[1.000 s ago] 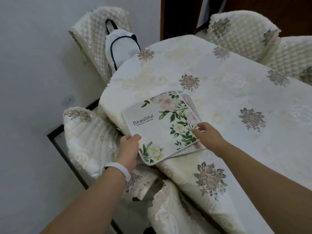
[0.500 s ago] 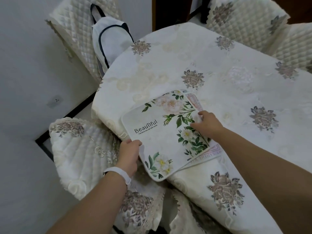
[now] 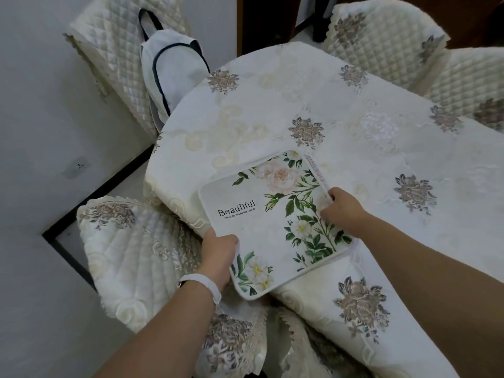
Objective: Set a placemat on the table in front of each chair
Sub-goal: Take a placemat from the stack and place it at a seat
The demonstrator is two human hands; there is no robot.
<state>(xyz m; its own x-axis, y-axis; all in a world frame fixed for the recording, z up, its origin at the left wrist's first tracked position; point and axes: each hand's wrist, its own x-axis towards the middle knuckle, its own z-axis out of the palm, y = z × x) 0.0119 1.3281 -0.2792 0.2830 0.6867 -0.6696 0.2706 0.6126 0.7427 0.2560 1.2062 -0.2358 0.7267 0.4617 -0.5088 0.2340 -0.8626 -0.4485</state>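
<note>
A white floral placemat (image 3: 272,214) printed "Beautiful" lies on top of a small stack at the near corner of the table (image 3: 354,126), overhanging the edge. A second placemat (image 3: 317,170) shows as a thin strip under its right side. My left hand (image 3: 218,255) grips the top mat's near left edge. My right hand (image 3: 342,210) pinches the right edge where the two mats meet. A cream covered chair (image 3: 131,257) stands just left of this corner.
The table wears a cream cloth with brown embroidered flowers. Another quilted chair (image 3: 114,50) at the far left holds a white backpack (image 3: 169,66). Two more quilted chairs (image 3: 381,42) stand at the far right. A white wall runs along the left.
My view has shifted closer and downward. The top placemat has slid toward me and further over the table edge, with both hands staying on its sides.
</note>
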